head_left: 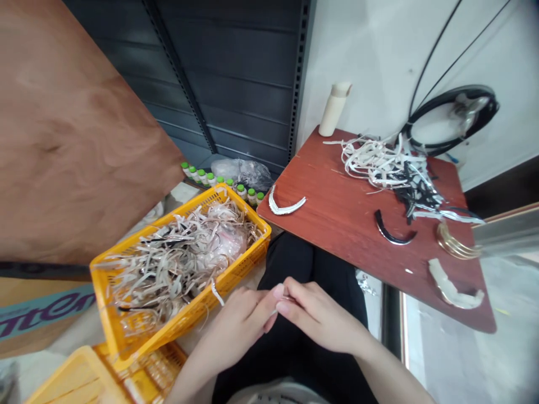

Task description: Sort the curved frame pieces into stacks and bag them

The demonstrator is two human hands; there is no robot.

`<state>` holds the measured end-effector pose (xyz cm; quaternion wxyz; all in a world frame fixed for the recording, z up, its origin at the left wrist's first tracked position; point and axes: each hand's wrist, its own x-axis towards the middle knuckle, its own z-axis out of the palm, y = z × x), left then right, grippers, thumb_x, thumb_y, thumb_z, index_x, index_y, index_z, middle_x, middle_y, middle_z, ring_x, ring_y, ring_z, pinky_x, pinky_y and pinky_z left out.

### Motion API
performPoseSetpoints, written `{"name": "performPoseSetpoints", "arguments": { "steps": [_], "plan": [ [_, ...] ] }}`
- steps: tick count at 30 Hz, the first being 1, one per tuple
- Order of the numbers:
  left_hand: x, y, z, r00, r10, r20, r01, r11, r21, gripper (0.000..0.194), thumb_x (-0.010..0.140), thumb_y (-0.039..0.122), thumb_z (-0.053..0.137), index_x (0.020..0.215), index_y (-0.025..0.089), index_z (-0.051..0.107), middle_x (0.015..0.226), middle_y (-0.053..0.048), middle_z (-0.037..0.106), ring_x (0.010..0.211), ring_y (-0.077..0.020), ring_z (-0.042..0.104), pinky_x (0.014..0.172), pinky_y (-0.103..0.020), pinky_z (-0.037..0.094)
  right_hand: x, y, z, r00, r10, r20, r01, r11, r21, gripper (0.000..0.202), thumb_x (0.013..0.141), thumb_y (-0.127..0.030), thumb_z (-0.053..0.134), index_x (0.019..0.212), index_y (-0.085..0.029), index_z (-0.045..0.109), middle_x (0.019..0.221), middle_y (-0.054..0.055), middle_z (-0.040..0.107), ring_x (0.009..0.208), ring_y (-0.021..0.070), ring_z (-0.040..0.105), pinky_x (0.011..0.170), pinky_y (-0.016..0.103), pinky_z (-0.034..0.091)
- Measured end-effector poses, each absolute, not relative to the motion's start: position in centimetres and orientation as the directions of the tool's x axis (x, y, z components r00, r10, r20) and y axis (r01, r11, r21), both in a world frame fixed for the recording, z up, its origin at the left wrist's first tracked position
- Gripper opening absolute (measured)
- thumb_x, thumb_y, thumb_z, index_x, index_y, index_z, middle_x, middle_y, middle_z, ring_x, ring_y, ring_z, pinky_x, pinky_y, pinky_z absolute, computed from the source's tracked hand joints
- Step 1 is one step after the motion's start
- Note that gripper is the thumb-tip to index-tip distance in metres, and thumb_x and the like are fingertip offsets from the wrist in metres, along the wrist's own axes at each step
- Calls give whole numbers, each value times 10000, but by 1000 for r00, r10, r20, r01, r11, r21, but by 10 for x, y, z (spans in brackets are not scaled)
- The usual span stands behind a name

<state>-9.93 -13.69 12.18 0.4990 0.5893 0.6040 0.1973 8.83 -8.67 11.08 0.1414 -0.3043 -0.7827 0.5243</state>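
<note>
Over my lap, my left hand (250, 314) and my right hand (314, 314) meet at the fingertips, both closed in a pinch. Between them is a small, thin, pale piece, mostly covered by the fingers, so its kind cannot be made out. To the left, a yellow plastic crate (101, 292) holds a heap of white and dark strips (177, 258). On the red-brown board (320, 196) ahead lie a white curved bundle (286, 207), a black curved piece (393, 230), gold-coloured curved pieces (457, 242) and a cream curved piece (452, 286).
At the board's back sit tangled white and black strips (387, 165) and a cream bottle (334, 109). Coiled black cable (484, 120) hangs on the wall. Green-capped small bottles (210, 178) line the floor by dark shelving (236, 73). A brown panel (84, 140) stands left.
</note>
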Motion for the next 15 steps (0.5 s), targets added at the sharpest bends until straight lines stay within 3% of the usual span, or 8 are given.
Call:
{"name": "performPoseSetpoints", "arguments": {
  "steps": [4,7,10,12,13,15],
  "plan": [
    [-104,-141,114,119,915,-385,470,289,834,605,979,579,299,556,195,497,494,33,467,504,-114,462,522,-247,337,78,-81,103,-823,547,-153,215,51,-975,323,1046,-454,349,843,-221,444,710,-39,547,664,117,528,672,257,398],
    [-110,-137,104,81,918,-388,436,317,842,634,977,591,283,540,197,520,442,26,479,471,-123,479,547,-246,390,73,-79,98,-801,582,-138,147,-31,-989,325,1041,-457,368,847,-216,466,693,-47,511,645,105,488,636,245,379],
    [-131,-108,74,107,935,-337,360,280,890,653,990,573,233,659,181,637,628,-25,662,641,-155,613,697,-264,480,75,-77,92,-713,687,-143,162,-38,-986,329,1028,-475,405,843,-214,484,701,-47,479,629,103,431,592,253,329],
    [-153,-77,38,-159,928,-337,398,373,838,625,1001,532,218,804,167,685,811,-56,721,777,-179,665,774,-292,511,81,-75,87,-610,781,-133,126,-69,-990,340,1029,-480,400,828,-217,476,685,-50,452,614,106,396,581,262,310],
    [-165,-61,16,-353,861,-365,456,499,736,565,1002,512,263,855,175,692,872,-43,728,807,-174,675,791,-293,518,85,-74,84,-550,826,-123,91,-87,-992,343,1030,-480,398,820,-219,468,667,-53,433,604,109,380,582,267,308],
    [-188,-33,-28,-496,774,-394,483,623,615,413,991,449,395,999,149,678,996,-72,714,920,-206,674,862,-354,518,93,-72,79,-440,892,-104,12,-110,-994,342,1032,-476,394,813,-223,462,633,-58,400,588,115,362,594,276,313]
  ]
}}
